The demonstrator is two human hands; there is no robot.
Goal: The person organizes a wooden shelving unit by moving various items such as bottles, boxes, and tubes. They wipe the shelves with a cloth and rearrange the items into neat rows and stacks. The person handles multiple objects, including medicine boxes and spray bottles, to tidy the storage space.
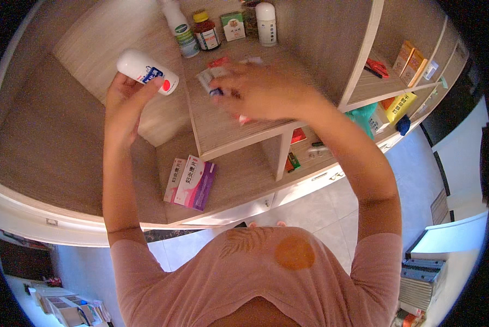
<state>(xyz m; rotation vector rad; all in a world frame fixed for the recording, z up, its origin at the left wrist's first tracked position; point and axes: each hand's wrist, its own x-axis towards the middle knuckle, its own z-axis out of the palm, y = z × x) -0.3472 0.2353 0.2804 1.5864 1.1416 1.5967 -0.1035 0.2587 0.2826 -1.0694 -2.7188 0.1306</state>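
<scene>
My left hand (125, 101) is raised in front of a wooden shelf unit and holds a white plastic bottle (146, 71) with a blue and red label, tilted on its side. My right hand (261, 90) reaches over the middle shelf board (222, 133); it is blurred, with its fingers on small flat packets (209, 79) that lie on that shelf. Whether it grips one I cannot tell. At the back of the same shelf stand a white bottle with a green label (181, 30), a brown jar with a yellow lid (206, 31), a small green and white box (233, 26) and a white bottle (266, 23).
Pink and purple flat boxes (192, 182) lie on the lower shelf. Orange boxes (411, 62) and red items (376, 68) sit in the right compartment, a yellow box (400, 104) and a green bag (361, 115) below them. Drawers (310, 182) run under the shelves. Stacked books (421, 275) sit at lower right.
</scene>
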